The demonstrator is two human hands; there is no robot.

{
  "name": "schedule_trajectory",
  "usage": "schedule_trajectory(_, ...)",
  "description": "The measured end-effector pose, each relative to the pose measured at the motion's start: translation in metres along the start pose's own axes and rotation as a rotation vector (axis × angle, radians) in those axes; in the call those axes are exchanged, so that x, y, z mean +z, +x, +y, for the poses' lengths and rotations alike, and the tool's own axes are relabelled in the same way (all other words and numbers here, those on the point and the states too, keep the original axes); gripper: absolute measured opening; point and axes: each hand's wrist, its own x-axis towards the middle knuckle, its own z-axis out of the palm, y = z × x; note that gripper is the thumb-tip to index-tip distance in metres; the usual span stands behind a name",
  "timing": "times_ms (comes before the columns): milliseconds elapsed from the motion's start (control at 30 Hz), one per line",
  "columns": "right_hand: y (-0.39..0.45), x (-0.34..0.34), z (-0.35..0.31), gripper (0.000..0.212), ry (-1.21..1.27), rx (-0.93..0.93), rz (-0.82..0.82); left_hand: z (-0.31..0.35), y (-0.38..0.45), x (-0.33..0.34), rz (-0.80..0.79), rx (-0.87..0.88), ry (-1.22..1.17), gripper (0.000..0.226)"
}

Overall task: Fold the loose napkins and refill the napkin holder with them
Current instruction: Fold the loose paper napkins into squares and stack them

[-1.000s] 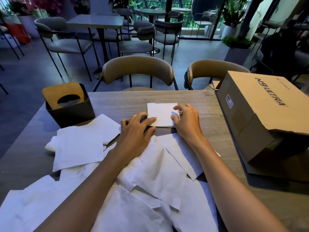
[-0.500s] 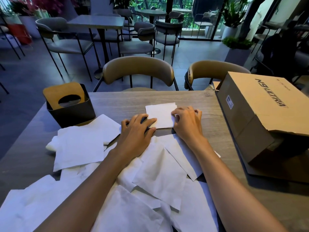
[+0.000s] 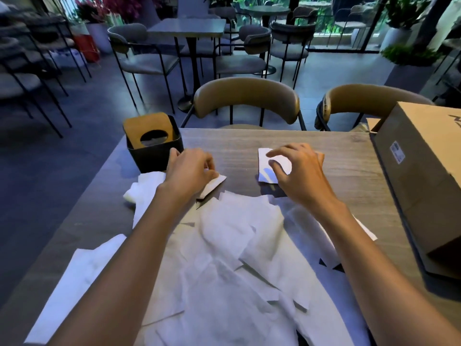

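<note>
While the folded napkin [image 3: 270,163] lay flat on the worktop [image 3: 239,148], the right hand [image 3: 298,171] pressed it with curled fingers. The left hand [image 3: 190,171] pinched a loose napkin [image 3: 214,184] corner (beside the napkin holder [image 3: 153,143]), with the cardboard box [image 3: 421,168] at far right.

The grey wood-grain table [image 3: 311,146] looks matt and faintly streaked. Thin white paper napkins [image 3: 224,258], soft and creased, cover its 6 o'clock side. At 10 o'clock, the matt black box-shaped napkin holder [image 3: 154,156] carries a smooth tan wooden lid [image 3: 147,126]. At 3 o'clock, the brown cardboard box [image 3: 419,171] is dull and flat-finished.
</note>
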Motion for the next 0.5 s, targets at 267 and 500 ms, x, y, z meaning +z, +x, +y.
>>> schedule_trajectory(267,-0.01,-0.009,-0.062,0.045,0.582,0.225,-0.25,0.022,-0.001,-0.019,0.033,0.116,-0.685,0.009)
schedule_trajectory(500,-0.001,-0.03,-0.054,0.013,0.933,0.318,-0.142,0.039,0.001,-0.026,0.095,-0.007,-0.917,0.048)
